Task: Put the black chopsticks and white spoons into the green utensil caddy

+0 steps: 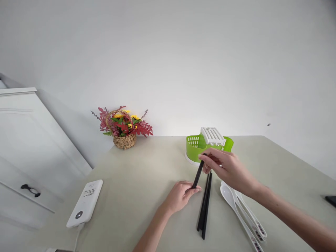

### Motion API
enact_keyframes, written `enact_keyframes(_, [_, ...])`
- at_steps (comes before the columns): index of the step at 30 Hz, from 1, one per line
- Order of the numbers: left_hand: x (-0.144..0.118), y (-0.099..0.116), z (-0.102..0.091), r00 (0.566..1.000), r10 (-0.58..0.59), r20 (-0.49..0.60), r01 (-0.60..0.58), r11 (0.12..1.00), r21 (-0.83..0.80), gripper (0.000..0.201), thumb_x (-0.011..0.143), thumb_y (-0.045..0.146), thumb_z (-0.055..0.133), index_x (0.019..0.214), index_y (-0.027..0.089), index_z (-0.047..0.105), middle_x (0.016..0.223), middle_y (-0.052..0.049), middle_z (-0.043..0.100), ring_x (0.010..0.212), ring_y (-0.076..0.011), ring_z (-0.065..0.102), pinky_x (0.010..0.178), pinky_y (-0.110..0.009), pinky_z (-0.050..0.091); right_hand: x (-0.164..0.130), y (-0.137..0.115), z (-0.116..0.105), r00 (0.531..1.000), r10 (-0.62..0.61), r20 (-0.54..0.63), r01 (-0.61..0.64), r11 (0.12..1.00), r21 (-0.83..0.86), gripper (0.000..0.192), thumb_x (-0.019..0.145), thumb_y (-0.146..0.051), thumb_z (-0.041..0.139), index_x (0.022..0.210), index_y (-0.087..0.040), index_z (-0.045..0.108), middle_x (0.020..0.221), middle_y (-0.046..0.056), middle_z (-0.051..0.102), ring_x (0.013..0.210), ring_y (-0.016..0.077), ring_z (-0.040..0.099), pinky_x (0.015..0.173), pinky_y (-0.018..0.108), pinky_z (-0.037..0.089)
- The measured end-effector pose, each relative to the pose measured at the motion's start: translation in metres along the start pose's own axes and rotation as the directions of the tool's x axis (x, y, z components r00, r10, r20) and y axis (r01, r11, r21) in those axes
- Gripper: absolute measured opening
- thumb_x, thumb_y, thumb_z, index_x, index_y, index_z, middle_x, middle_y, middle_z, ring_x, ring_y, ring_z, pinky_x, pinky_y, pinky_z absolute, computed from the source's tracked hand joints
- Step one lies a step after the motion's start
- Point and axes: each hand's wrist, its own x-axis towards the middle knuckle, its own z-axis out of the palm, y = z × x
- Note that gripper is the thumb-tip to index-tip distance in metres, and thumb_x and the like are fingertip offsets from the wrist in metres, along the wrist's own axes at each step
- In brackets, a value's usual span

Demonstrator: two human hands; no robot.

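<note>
Here, in the head view, both hands share one black chopstick (197, 174), tilted above the counter (147, 196). The left hand (180, 196) pinches its lower end in its fingers; the right hand (228, 168) pinches its upper end. More chopsticks (205, 210) lie just beside it, white spoons (243, 213) to their right, a green basket (195, 145) behind.

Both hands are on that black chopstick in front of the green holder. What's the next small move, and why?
Probably let the left hand release the lower end, so the right hand can lift the black chopstick toward the green holder. The stick is pinched at both ends, tilted, just in front of the holder; more chopsticks lie on the table.
</note>
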Motion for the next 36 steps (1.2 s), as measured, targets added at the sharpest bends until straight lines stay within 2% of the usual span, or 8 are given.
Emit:
enact_keyframes(4, [-0.001, -0.005, 0.002, 0.998, -0.046, -0.039, 0.043, 0.996, -0.076, 0.035, 0.099, 0.050, 0.059, 0.116, 0.026, 0.078, 0.117, -0.004, 0.079, 0.108, -0.0235, 0.073, 0.097, -0.032, 0.055, -0.001, 0.000, -0.002, 1.000, -0.007, -0.004, 0.007, 0.999, -0.039, 0.033, 0.105, -0.049, 0.045, 0.086, -0.026, 0.059, 0.071, -0.003, 0.072, 0.066, 0.0157, 0.068, 0.067, 0.030, 0.050])
enact_keyframes(8, [0.000, -0.012, 0.005, 0.981, -0.138, -0.134, 0.115, 0.979, -0.171, 0.032, 0.091, 0.049, 0.070, 0.105, 0.023, 0.082, 0.101, -0.004, 0.082, 0.092, -0.0237, 0.077, 0.086, -0.030, 0.059, -0.003, 0.001, -0.002, 1.000, -0.002, -0.015, 0.001, 0.999, -0.047, 0.033, 0.105, -0.049, 0.046, 0.085, -0.026, 0.058, 0.072, -0.003, 0.074, 0.067, 0.0160, 0.069, 0.067, 0.030, 0.051])
enact_keyframes(12, [0.001, -0.018, 0.006, 0.968, -0.181, -0.174, 0.145, 0.969, -0.199, 0.033, 0.090, 0.050, 0.071, 0.101, 0.022, 0.083, 0.099, -0.003, 0.082, 0.093, -0.0247, 0.077, 0.085, -0.031, 0.061, -0.003, 0.002, -0.001, 1.000, 0.010, -0.015, -0.010, 0.999, -0.035, 0.032, 0.105, -0.050, 0.046, 0.087, -0.027, 0.059, 0.075, -0.002, 0.075, 0.070, 0.0168, 0.071, 0.069, 0.030, 0.052])
enact_keyframes(16, [-0.001, -0.018, 0.005, 0.979, -0.137, -0.154, 0.115, 0.982, -0.148, 0.037, 0.095, 0.051, 0.062, 0.109, 0.023, 0.082, 0.106, -0.004, 0.082, 0.097, -0.0255, 0.077, 0.087, -0.032, 0.060, -0.004, 0.000, 0.000, 1.000, 0.018, -0.023, -0.019, 1.000, -0.022, 0.032, 0.105, -0.050, 0.046, 0.086, -0.027, 0.057, 0.074, -0.003, 0.075, 0.070, 0.0165, 0.071, 0.070, 0.031, 0.052])
enact_keyframes(22, [-0.001, -0.007, 0.002, 0.992, 0.064, -0.112, -0.059, 0.997, 0.047, 0.036, 0.103, 0.046, 0.051, 0.118, 0.027, 0.079, 0.107, -0.006, 0.079, 0.094, -0.0207, 0.072, 0.082, -0.028, 0.055, -0.006, 0.000, -0.001, 0.999, 0.028, -0.032, -0.029, 0.999, -0.018, 0.033, 0.104, -0.051, 0.047, 0.084, -0.027, 0.056, 0.072, -0.003, 0.074, 0.068, 0.0157, 0.070, 0.069, 0.030, 0.052])
enact_keyframes(27, [-0.001, -0.006, 0.003, 0.994, 0.015, -0.105, -0.015, 1.000, -0.001, 0.039, 0.098, 0.054, 0.058, 0.110, 0.025, 0.082, 0.091, -0.006, 0.079, 0.077, -0.0190, 0.069, 0.072, -0.028, 0.053, -0.008, 0.003, -0.002, 0.999, 0.017, -0.043, -0.019, 0.999, -0.043, 0.033, 0.105, -0.050, 0.047, 0.083, -0.027, 0.056, 0.073, -0.002, 0.075, 0.067, 0.0163, 0.071, 0.066, 0.030, 0.052])
enact_keyframes(32, [0.000, -0.007, 0.003, 0.996, 0.004, -0.092, -0.012, 0.996, -0.084, 0.038, 0.097, 0.054, 0.061, 0.105, 0.025, 0.083, 0.104, -0.008, 0.079, 0.086, -0.0201, 0.071, 0.076, -0.028, 0.054, -0.010, 0.001, -0.002, 0.999, -0.016, -0.030, 0.015, 1.000, -0.019, 0.033, 0.105, -0.050, 0.046, 0.084, -0.027, 0.056, 0.072, -0.002, 0.075, 0.067, 0.0169, 0.070, 0.066, 0.031, 0.052])
enact_keyframes(36, [0.000, -0.008, 0.002, 0.996, -0.013, -0.085, 0.007, 0.997, -0.074, 0.034, 0.096, 0.052, 0.063, 0.098, 0.025, 0.084, 0.097, -0.005, 0.080, 0.084, -0.0200, 0.072, 0.076, -0.028, 0.054, -0.010, -0.001, -0.003, 1.000, -0.020, -0.016, 0.019, 0.999, -0.027, 0.031, 0.105, -0.048, 0.047, 0.086, -0.027, 0.056, 0.073, -0.003, 0.074, 0.066, 0.0155, 0.069, 0.065, 0.030, 0.051])
